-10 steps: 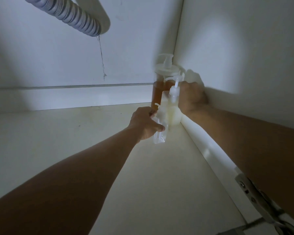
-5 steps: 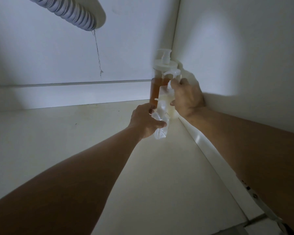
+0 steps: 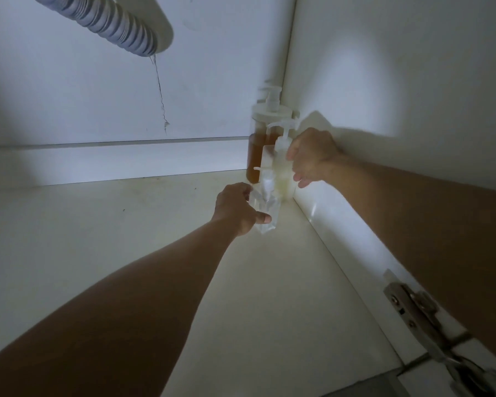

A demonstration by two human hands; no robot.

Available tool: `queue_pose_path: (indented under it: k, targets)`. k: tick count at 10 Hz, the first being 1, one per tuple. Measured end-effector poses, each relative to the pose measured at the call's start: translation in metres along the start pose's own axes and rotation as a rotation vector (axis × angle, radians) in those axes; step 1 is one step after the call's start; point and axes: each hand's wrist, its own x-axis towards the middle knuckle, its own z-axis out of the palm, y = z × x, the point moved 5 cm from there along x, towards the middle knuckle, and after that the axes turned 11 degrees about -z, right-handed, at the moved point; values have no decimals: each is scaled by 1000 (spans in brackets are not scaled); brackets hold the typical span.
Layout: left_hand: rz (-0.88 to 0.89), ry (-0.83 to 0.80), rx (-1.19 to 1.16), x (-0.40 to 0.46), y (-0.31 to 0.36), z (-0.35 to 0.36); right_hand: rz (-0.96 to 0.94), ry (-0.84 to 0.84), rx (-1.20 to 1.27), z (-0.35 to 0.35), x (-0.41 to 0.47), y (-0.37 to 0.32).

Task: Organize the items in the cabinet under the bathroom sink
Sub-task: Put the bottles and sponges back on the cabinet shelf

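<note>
The left hand [image 3: 236,209] grips a small clear square plastic pump bottle [image 3: 265,209] on the cabinet floor [image 3: 126,239], just before a milky pump bottle [image 3: 282,170] and a tall amber pump dispenser [image 3: 257,156] in the back right corner. The right hand [image 3: 312,159], fingers loosely curled, seems to touch the milky bottle; whether it grips is unclear. Crowding the three could tip one

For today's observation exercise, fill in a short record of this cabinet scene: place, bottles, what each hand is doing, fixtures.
place: cabinet floor, back right corner
bottles: amber pump bottle rearmost; cream pump bottle before it; small clear pump bottle nearest
left hand: grips the small clear pump bottle
right hand: beside the cream pump bottle, fingers loose; contact unclear
fixtures: corrugated drain hose upper left; door hinge lower right
</note>
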Motion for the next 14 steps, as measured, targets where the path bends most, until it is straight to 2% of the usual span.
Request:
queue_pose_path:
  k: [1,2,4,6,7,8,10,13,14]
  targets:
    - [-29,62,-25,-2,-1,4,153,-314,222,-3,-23,-10]
    - [-62,125,-66,-2,1,12,156,-341,293,-6,-31,-16]
    - [-107,201,-133,3,5,33,79,-187,78,-5,-32,-5]
    - [-132,191,-154,17,9,42,44,-21,-206,6,-30,-3]
    - [-148,183,-144,22,10,46,36,31,-268,8,-26,-3]
    - [-131,198,-115,23,12,49,32,10,-324,9,-22,-2]
    - [-127,172,-89,17,17,50,-43,-103,-373,10,-23,-4]
    - [-86,13,177,-19,25,10,-15,-30,-69,-22,-44,-10]
    - [-81,-63,227,-46,26,-16,19,-56,-31,-41,-74,-31]
